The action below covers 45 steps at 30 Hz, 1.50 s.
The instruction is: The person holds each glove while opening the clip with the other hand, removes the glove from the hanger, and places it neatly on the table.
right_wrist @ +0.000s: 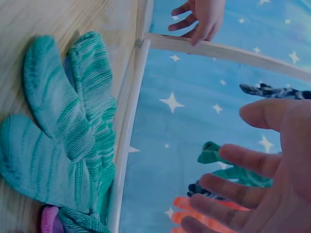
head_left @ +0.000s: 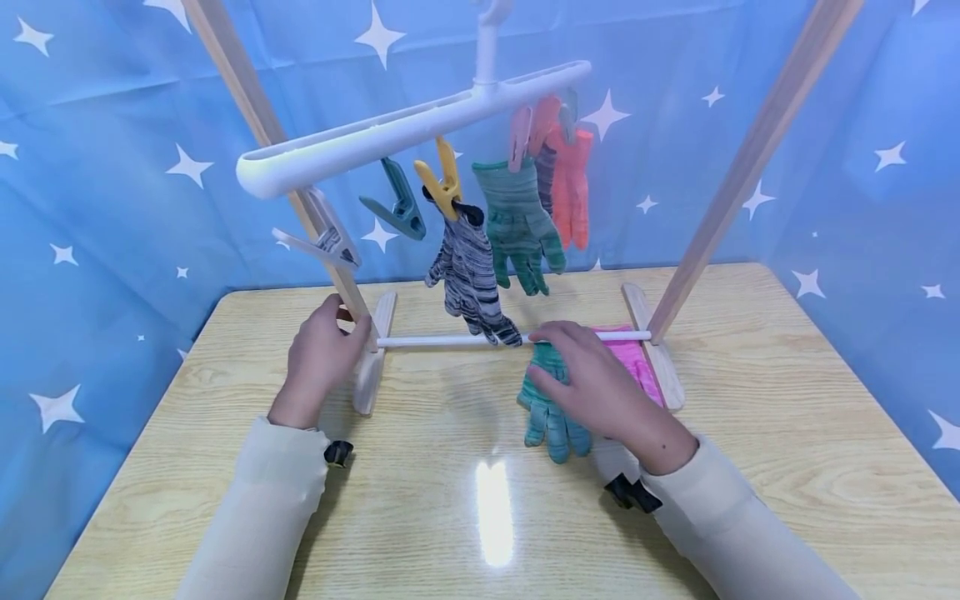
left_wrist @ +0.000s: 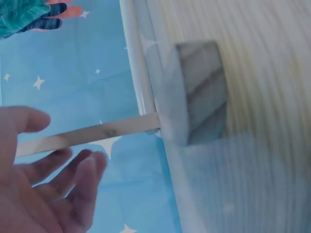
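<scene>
Gloves hang above the surface.
Toward its far edge, left grip pinches a wooden post; right grip, spread, hovers over a green glove.

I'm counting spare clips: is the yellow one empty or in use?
In use: the yellow clip pinches a gray striped glove by its dark cuff.
</scene>
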Motion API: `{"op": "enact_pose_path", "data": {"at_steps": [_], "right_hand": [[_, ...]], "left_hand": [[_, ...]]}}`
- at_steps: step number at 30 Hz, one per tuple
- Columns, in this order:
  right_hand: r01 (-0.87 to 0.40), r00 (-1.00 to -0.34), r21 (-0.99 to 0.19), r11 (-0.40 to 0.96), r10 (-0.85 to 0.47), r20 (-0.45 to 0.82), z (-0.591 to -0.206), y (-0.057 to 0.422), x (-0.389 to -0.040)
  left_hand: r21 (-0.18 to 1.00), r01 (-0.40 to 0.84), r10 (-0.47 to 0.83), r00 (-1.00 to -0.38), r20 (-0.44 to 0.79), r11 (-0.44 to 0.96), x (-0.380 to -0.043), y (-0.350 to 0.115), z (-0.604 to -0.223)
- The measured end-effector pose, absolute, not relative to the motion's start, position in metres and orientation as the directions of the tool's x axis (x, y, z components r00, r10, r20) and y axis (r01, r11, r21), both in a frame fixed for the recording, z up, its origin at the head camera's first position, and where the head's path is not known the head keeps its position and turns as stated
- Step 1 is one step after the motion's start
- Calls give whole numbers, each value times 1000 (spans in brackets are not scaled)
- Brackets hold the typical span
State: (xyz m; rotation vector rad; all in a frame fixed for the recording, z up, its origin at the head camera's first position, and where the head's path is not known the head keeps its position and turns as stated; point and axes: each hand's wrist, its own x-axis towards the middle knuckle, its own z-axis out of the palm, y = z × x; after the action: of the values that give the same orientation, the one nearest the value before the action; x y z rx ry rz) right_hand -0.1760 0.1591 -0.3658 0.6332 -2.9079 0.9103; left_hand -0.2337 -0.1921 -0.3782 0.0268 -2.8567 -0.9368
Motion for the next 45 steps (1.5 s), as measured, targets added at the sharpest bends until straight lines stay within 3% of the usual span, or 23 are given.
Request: {"op": "enact_pose_path", "data": {"at_steps": [10,24,45], "right_hand": [[-382,-924,-584,716,-287,253,-360,156,-173],[-360,-933,-632,686,-243,266,-360,158,-173],[-383,-923,-624,681,-252,290,-357,159,-171]], "left_hand": [[697,68,-224,-921,319,714,-231,-186,-375],[777,194,-314,-836,451,599,-227,-181,-372],[773,392,-292,-763,576,499,-220,-167,-356]]}}
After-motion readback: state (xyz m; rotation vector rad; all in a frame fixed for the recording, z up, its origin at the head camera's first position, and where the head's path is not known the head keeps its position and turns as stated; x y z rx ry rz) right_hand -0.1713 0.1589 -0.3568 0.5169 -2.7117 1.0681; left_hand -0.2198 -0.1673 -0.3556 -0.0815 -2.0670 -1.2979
